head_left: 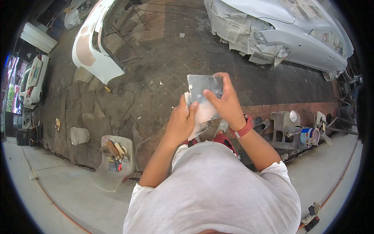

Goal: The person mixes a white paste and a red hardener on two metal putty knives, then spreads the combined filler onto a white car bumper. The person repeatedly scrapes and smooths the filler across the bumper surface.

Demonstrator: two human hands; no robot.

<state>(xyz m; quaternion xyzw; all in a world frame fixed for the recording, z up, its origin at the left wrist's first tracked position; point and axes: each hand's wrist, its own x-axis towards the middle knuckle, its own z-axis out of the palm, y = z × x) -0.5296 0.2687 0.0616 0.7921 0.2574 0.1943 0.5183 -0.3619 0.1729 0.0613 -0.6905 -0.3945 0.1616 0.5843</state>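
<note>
Both my hands hold a sheet of worn sandpaper (pixel 205 86) in front of my body. Its upper part is dark grey, its lower part is coated with pale pinkish dust, and its left edge is ragged. My left hand (pixel 184 120) grips the left edge, thumb on the face of the sheet. My right hand (pixel 226 99) clasps the upper right corner, with its thumb across the front and its fingers behind. The sheet hides part of both hands' fingers. A red watch (pixel 244 126) is on my right wrist.
A white bumper (pixel 86 46) with brownish patches stands ahead on the left. At right is a silver car (pixel 288 39) masked with paper. Nearby are a bucket (pixel 80 136), a plastic chair (pixel 111 177) carrying tools, and a stool (pixel 282 128) beside a paint can (pixel 310 136).
</note>
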